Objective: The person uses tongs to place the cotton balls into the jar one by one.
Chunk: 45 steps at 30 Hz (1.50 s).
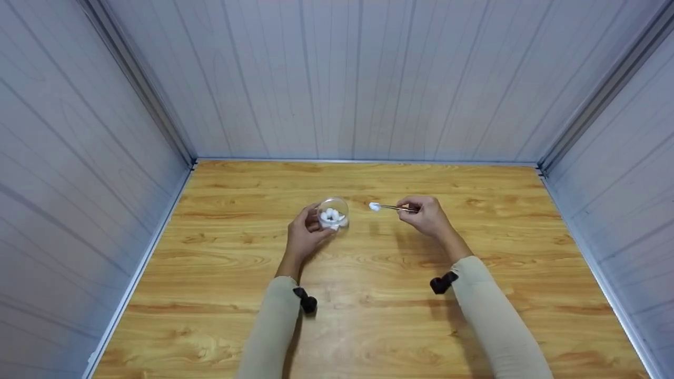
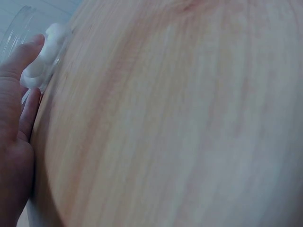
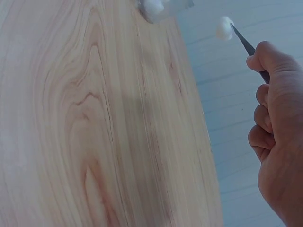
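A clear, round plastic jar (image 1: pixel 333 204) stands on the table with several white cotton balls (image 1: pixel 330 214) inside. My left hand (image 1: pixel 305 234) holds it from the left, thumb on the near side and fingers around the back. The left wrist view shows the thumb against the jar wall (image 2: pixel 16 30). To the right, my right hand (image 1: pixel 425 215) grips metal tweezers (image 1: pixel 392 207). Their tips pinch one cotton ball (image 1: pixel 374 206), held above the table and apart from the jar. In the right wrist view the same cotton ball (image 3: pixel 224 28) hangs at the tweezers' tips.
The wood-grain table (image 1: pixel 368 316) is bounded by pale panel walls (image 1: pixel 337 79) at the back and on both sides. Black wrist mounts (image 1: pixel 308 302) sit on both sleeves.
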{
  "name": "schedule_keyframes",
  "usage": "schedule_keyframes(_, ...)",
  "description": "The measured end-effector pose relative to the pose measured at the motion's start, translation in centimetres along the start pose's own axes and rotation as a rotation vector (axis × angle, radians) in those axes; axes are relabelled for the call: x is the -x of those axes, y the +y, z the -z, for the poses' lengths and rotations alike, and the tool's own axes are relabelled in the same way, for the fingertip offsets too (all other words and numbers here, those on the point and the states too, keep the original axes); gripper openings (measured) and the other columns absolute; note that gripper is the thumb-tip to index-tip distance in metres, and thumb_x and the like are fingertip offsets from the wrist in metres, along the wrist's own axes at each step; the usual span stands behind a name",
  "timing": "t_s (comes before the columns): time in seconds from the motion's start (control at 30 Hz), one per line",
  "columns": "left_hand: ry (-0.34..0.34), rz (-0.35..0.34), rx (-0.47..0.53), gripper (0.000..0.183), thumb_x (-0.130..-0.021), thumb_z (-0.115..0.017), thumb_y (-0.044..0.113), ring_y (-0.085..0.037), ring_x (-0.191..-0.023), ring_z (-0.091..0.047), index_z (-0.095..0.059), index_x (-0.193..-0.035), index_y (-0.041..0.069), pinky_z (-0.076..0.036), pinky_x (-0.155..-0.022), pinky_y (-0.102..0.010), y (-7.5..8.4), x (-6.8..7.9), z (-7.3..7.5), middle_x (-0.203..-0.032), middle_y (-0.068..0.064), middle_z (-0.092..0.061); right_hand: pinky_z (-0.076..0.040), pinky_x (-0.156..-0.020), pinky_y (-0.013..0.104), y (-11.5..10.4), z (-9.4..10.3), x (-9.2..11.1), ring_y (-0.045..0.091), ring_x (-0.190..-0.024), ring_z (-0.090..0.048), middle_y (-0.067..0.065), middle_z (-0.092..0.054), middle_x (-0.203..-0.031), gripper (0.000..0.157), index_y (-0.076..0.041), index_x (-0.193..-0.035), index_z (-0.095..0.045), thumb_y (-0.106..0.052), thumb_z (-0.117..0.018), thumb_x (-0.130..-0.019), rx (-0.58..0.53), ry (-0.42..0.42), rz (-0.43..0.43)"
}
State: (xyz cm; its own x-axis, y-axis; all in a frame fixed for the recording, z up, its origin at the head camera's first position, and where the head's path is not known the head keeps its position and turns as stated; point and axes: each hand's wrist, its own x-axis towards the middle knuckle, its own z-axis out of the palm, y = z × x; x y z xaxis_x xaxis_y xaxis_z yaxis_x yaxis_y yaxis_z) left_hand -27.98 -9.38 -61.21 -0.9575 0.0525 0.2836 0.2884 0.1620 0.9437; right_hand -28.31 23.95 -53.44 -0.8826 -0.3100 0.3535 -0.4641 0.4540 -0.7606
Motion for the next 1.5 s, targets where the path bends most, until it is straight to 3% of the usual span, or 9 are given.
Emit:
schedule_keyframes(0.27,-0.012,-0.027,0.025,0.071,-0.065,-0.081,0.0,-0.038,-0.099,-0.056,-0.048,-0.128,0.001,-0.051,-0.081,-0.046,2.4,0.7,0.1,-0.115,-0.025,-0.053,-0.033,-0.039,0.025,-0.3,-0.7,-0.2,0.014,-0.047,-0.039,-0.001,-0.059,-0.063,0.01,-0.015,-0.09,-0.072,-0.017,-0.065,-0.084,0.021,-0.002,0.003)
schedule_keyframes(0.77,-0.006,-0.013,0.026,0.071,-0.066,-0.08,-0.001,-0.04,-0.1,-0.054,-0.047,-0.128,0.0,-0.05,-0.082,-0.048,2.7,0.9,0.8,-0.114,-0.027,-0.052,-0.035,-0.039,0.026,-1.8,-2.8,-2.0,0.015,-0.048,-0.042,-0.003,-0.06,-0.065,0.012,-0.018,-0.092,-0.072,-0.022,-0.062,-0.085,0.048,-0.037,-0.005)
schedule_keyframes(0.97,0.01,-0.007,0.023,0.072,-0.064,-0.082,0.002,-0.036,-0.099,-0.056,-0.049,-0.128,0.003,-0.051,-0.081,-0.044,1.8,0.6,0.7,-0.115,-0.023,-0.053,-0.032,-0.039,0.025,-2.6,-3.7,-2.8,0.013,-0.046,-0.039,-0.005,-0.059,-0.063,0.011,-0.024,-0.09,-0.071,-0.021,-0.062,-0.085,0.075,-0.037,0.026)
schedule_keyframes(1.17,0.009,0.009,-0.033,0.074,-0.063,-0.084,0.013,-0.021,-0.099,-0.058,-0.05,-0.129,0.013,-0.053,-0.079,-0.031,0.0,0.2,0.5,-0.115,-0.012,-0.056,-0.036,-0.039,0.024,-3.3,-4.8,-3.4,0.012,-0.048,-0.045,-0.008,-0.064,-0.072,0.013,-0.016,-0.092,-0.072,-0.02,-0.062,-0.085,0.067,-0.044,0.035)
schedule_keyframes(1.5,0.019,0.028,-0.029,0.075,-0.062,-0.084,0.014,-0.02,-0.097,-0.059,-0.05,-0.128,0.015,-0.052,-0.079,-0.029,-0.1,0.1,0.4,-0.114,-0.009,-0.056,-0.036,-0.041,0.024,-3.8,-6.1,-4.4,0.011,-0.049,-0.044,-0.008,-0.062,-0.067,0.013,-0.014,-0.089,-0.072,-0.019,-0.062,-0.082,0.086,0.011,0.057)
